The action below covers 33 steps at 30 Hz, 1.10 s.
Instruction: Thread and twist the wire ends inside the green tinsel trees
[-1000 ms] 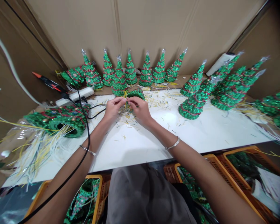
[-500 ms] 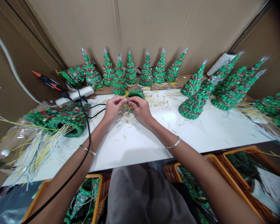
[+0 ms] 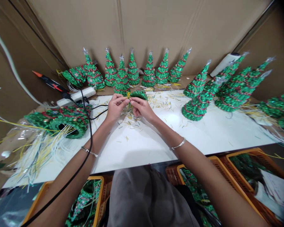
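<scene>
The person's left hand (image 3: 116,107) pinched a small bundle of yellow strands (image 3: 128,94) between thumb and forefinger, and the right hand (image 3: 142,108) nipped it from the other side, fingertips nearly meeting. The bundle stood near the back edge of the worktop (image 3: 142,148), left of its middle, just beside a green tree (image 3: 140,93) lying partly hidden behind the right hand. The step in hand seemed to be gathering or twisting strands; whether they were already fastened could not be told. The next move probably called for a light, steady pinch. Both forearms reached over the front edge and converged, fingers turned inward.
</scene>
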Motion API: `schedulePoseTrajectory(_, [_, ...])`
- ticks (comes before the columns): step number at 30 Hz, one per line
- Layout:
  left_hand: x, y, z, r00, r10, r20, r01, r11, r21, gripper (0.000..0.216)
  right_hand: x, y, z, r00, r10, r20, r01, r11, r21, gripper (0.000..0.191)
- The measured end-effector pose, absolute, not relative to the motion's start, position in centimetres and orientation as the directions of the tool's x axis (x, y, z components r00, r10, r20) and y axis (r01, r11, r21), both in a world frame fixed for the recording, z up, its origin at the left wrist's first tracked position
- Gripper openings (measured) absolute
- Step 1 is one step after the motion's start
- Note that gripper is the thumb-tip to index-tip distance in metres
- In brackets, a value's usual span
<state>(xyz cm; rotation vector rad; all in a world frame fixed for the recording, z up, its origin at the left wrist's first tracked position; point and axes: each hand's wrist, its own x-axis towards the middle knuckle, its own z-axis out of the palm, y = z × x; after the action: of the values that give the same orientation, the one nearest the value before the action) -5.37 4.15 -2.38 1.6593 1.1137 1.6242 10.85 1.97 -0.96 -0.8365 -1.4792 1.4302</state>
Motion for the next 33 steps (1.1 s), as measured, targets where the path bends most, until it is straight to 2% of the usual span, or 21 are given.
schedulePoseTrajectory(4, [-5.5, 4.0, -2.4, -0.01, 0.879, 0.477, 0.101, -0.473, 0.875, 0.027, 10.9, 2.4, -1.5, -0.51, 0.851, 0.124, -0.144, 0.058, -0.988, 0.035])
schedulePoseTrajectory(10, [-5.7, 3.7, -1.7, 0.138, 0.934, 0.33, -0.046, -0.327, 0.944, 0.029, 10.7, 2.7, -1.8, -0.513, 0.844, 0.16, -0.147, 0.098, -0.984, 0.035])
schedulePoseTrajectory(13, [-5.5, 3.5, -1.2, 0.169, 0.937, 0.306, -0.073, -0.298, 0.952, 0.03, 10.5, 2.7, -1.9, -0.493, 0.851, 0.183, -0.155, 0.121, -0.98, 0.035])
schedulePoseTrajectory(27, [-4.7, 3.0, -0.7, 0.0, 0.943, 0.333, -0.033, -0.333, 0.942, 0.039, 10.0, 2.1, -1.9, -0.352, 0.896, 0.271, -0.156, 0.229, -0.961, 0.038])
schedulePoseTrajectory(33, [-4.4, 2.5, -0.4, -0.075, 0.919, 0.388, 0.029, -0.387, 0.922, 0.039, 10.0, 2.2, -2.1, -0.353, 0.892, 0.283, -0.136, 0.251, -0.958, 0.037])
